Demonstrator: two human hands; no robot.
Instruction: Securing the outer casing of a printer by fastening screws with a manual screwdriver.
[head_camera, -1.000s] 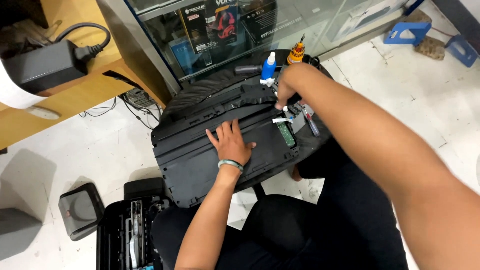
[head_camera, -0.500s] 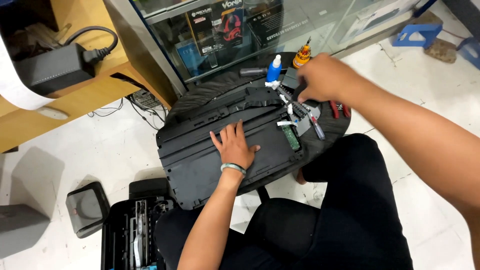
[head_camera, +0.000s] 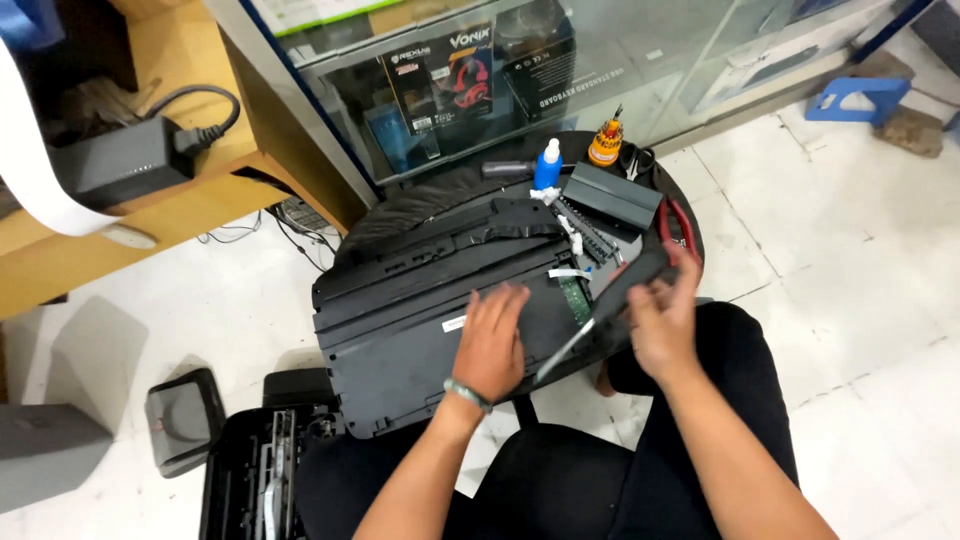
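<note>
I see my left hand lying flat, fingers spread, palm down on the black printer panel, holding nothing, only pressing on it; a band sits at its wrist; my right hand is curled around the dark handle of a screwdriver, whose metal shaft slants down-left, its tip just beside the left hand's thumb side over the panel's lower right edge. The panel rests across a round black stool in front of my knees; a green circuit strip shows between the two hands. Farther along the stool stand a small blue-capped bottle, an orange-topped tool and red-handled pliers. Beyond is a glass display case; to the left, a wooden shelf with a power adapter; the floor is white tile.
</note>
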